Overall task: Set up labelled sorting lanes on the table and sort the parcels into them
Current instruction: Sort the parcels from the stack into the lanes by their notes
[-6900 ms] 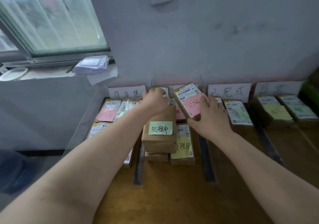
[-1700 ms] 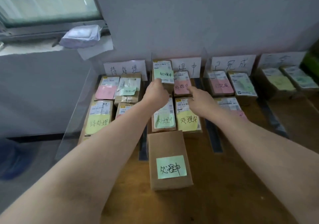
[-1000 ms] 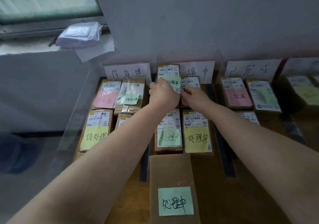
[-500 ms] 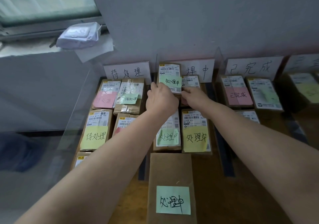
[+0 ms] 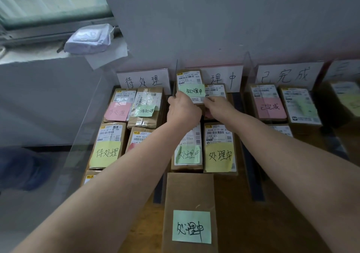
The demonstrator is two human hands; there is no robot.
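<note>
The left hand [image 5: 184, 111] curls its fingers round the lower left edge of a small brown parcel [image 5: 188, 78], and the right hand [image 5: 219, 106] pinches its lower right corner with bent fingers, so both are closed on it. The parcel is at the back of the middle lane, raised in front of the white lane sign [image 5: 224, 78] and covering its left part. Its face carries a printed shipping label and a green note [image 5: 192, 91] with handwritten characters, and a plain brown box [image 5: 190, 192] lies nearest on the wooden table [image 5: 243, 223]
</note>
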